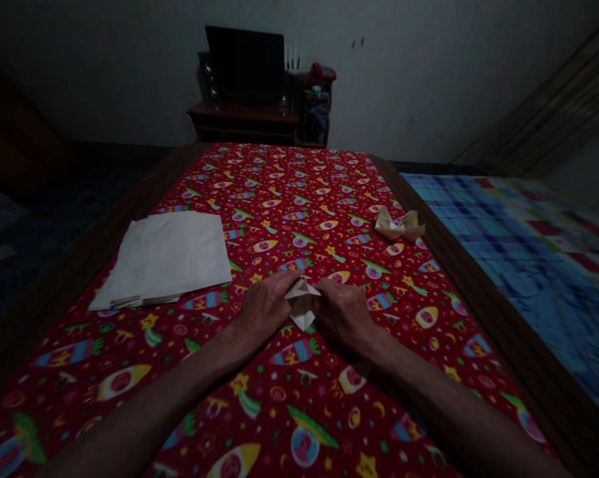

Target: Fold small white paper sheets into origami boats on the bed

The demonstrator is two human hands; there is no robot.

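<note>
Over the red cloth (289, 358), both hands — left (267, 307), right (345, 311) — curl closed, pinching folded paper (303, 307).

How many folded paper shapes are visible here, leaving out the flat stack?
2: a small folded shape between the left hand and the right hand, and a second folded shape near the right edge of the red cloth. The paper stack might hide others.

Pale wall (404, 86), dark monitor (246, 65) (dim light)
</note>
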